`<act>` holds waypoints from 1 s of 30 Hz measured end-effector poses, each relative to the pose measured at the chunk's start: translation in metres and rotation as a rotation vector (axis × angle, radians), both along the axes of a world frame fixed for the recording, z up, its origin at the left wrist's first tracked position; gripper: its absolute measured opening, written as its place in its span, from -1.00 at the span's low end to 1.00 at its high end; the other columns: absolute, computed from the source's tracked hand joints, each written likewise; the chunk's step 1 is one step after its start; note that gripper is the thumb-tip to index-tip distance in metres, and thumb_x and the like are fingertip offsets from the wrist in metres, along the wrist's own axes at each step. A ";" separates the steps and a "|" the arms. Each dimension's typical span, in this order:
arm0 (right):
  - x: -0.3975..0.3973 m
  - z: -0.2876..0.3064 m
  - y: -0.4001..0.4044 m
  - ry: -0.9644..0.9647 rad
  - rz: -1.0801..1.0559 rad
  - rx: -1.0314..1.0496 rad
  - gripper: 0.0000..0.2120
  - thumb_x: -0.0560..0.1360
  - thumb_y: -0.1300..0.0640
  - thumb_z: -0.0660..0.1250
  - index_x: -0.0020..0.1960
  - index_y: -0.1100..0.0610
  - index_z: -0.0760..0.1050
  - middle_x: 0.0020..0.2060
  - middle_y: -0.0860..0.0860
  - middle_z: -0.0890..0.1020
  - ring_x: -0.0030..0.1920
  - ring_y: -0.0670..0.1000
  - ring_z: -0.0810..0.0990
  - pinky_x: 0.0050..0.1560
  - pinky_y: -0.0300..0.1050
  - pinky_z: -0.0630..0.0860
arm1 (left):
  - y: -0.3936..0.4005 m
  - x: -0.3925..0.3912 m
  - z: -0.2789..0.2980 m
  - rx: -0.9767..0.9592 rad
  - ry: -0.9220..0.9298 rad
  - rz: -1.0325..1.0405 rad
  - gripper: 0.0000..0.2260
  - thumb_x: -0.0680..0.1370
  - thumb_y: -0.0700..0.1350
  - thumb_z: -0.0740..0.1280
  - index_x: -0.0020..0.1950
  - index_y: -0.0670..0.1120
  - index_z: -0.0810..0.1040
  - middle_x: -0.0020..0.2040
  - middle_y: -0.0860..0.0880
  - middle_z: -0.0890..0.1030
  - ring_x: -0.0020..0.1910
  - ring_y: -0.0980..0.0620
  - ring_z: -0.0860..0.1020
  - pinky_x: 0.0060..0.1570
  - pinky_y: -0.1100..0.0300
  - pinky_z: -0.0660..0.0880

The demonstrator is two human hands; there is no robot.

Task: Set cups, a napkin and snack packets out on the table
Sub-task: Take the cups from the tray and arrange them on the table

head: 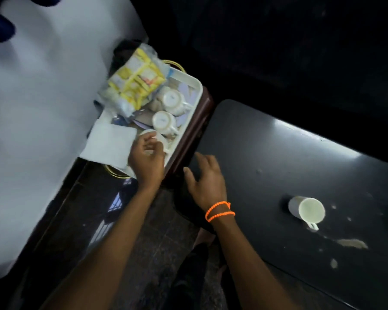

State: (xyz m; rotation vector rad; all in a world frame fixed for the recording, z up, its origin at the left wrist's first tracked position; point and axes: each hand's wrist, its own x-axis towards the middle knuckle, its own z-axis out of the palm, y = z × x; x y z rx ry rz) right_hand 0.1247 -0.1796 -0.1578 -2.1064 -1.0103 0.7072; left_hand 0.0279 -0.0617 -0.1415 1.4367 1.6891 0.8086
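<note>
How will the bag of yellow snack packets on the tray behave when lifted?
The bag will probably sag and crinkle: its clear wrap looks thin and creased. It seems light for its bulk, being loose small packets. It overhangs the tray rim beside the upturned cups, so dragging it might nudge them.

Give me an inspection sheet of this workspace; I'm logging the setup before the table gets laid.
Surface: dark table, with pale smears and spots near its front.
Job's things: one white cup upright on the table; two cups upside down in the cream tray; white napkin on the tray's near end; yellow snack packets in clear wrap at its far end.
Clutter: nothing seen.
Hands: left hand grips a third tray cup; right hand open, at the table's edge, orange bead bracelet on the wrist.
Cables: nothing seen.
Surroundings: white sheet left; dark tiled floor.
</note>
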 end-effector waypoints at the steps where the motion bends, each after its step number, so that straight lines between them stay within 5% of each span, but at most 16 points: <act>1: -0.009 0.002 0.020 0.033 0.057 0.003 -0.55 0.56 0.02 0.42 0.37 0.21 0.52 0.14 0.18 0.59 0.12 0.21 0.62 0.12 0.08 0.59 | 0.017 -0.016 0.002 0.071 0.089 0.038 -0.76 0.48 -0.15 0.37 0.13 -0.08 0.69 -0.02 -0.11 0.69 -0.08 -0.01 0.63 -0.04 0.21 0.52; 3: -0.025 0.004 0.056 0.102 0.129 -0.014 -0.59 0.57 0.00 0.40 0.34 0.18 0.53 0.06 0.18 0.63 0.07 0.20 0.62 0.05 0.09 0.57 | 0.049 -0.042 -0.002 0.068 0.266 0.027 -0.78 0.55 -0.05 0.36 0.15 -0.05 0.69 0.07 -0.16 0.67 0.06 -0.14 0.62 -0.03 0.23 0.39; 5: -0.036 0.003 0.082 0.151 0.082 -0.067 -0.60 0.58 -0.03 0.38 0.33 0.17 0.54 0.00 0.21 0.69 0.06 0.23 0.64 0.02 0.04 0.55 | 0.078 -0.057 -0.009 -0.170 0.296 -0.029 -0.71 0.64 0.06 0.29 0.18 -0.06 0.70 0.15 -0.18 0.70 0.16 -0.18 0.63 0.05 0.19 0.44; 9: -0.047 -0.002 0.102 0.193 -0.149 -0.061 -0.66 0.63 -0.10 0.31 0.00 0.15 0.68 -0.25 0.17 0.72 -0.10 0.22 0.69 -0.14 -0.04 0.51 | 0.098 -0.061 -0.015 -0.746 -0.157 0.009 -0.48 0.65 0.30 0.20 0.28 -0.10 0.62 0.13 -0.16 0.73 0.06 -0.16 0.71 -0.14 0.01 0.69; 13: -0.048 -0.005 0.101 0.305 -0.242 -0.031 -0.54 0.64 -0.16 0.27 -0.18 0.16 0.69 -0.40 0.12 0.69 -0.26 0.12 0.70 -0.10 0.02 0.62 | 0.095 -0.062 -0.022 -0.793 -0.324 0.051 -0.51 0.53 0.27 0.44 0.19 -0.13 0.66 0.05 -0.15 0.76 0.02 -0.15 0.75 -0.25 0.05 0.71; 18: -0.049 -0.003 0.085 0.470 -0.360 0.043 -0.72 0.56 -0.15 0.43 -0.20 0.01 0.71 -0.40 0.05 0.72 -0.27 0.07 0.75 -0.08 0.10 0.69 | 0.080 -0.076 -0.020 -0.922 -0.606 0.051 -0.71 0.52 -0.01 0.54 0.13 -0.16 0.68 -0.06 -0.13 0.79 0.03 -0.08 0.77 -0.12 -0.01 0.72; 22: -0.045 0.004 0.073 0.739 -0.367 0.130 -0.79 0.42 -0.01 0.60 -0.12 0.12 0.72 -0.20 0.16 0.76 -0.12 0.17 0.77 0.00 0.25 0.70 | 0.068 -0.097 -0.014 -0.931 -0.788 0.064 -0.76 0.53 -0.19 0.47 0.18 -0.23 0.62 0.19 -0.24 0.71 0.16 -0.18 0.73 0.00 -0.10 0.71; 25: -0.033 0.008 0.057 0.846 -0.311 0.219 -0.64 0.32 0.19 0.67 0.01 0.16 0.59 -0.01 0.32 0.67 -0.12 0.13 0.71 0.01 0.17 0.71 | 0.060 -0.098 -0.009 -0.844 -0.727 -0.142 -0.59 0.51 -0.24 0.37 0.35 -0.27 0.56 0.34 -0.28 0.64 0.31 -0.22 0.65 0.20 -0.16 0.64; 30: -0.014 0.004 0.017 0.724 -0.381 0.304 -0.23 0.19 0.35 0.69 0.30 0.05 0.47 0.11 0.21 0.62 0.12 0.21 0.68 0.12 0.06 0.68 | 0.035 -0.032 0.005 -0.709 -0.571 -0.415 -0.65 0.41 -0.23 0.30 0.17 -0.10 0.65 0.12 -0.08 0.73 0.14 -0.02 0.64 0.03 0.15 0.63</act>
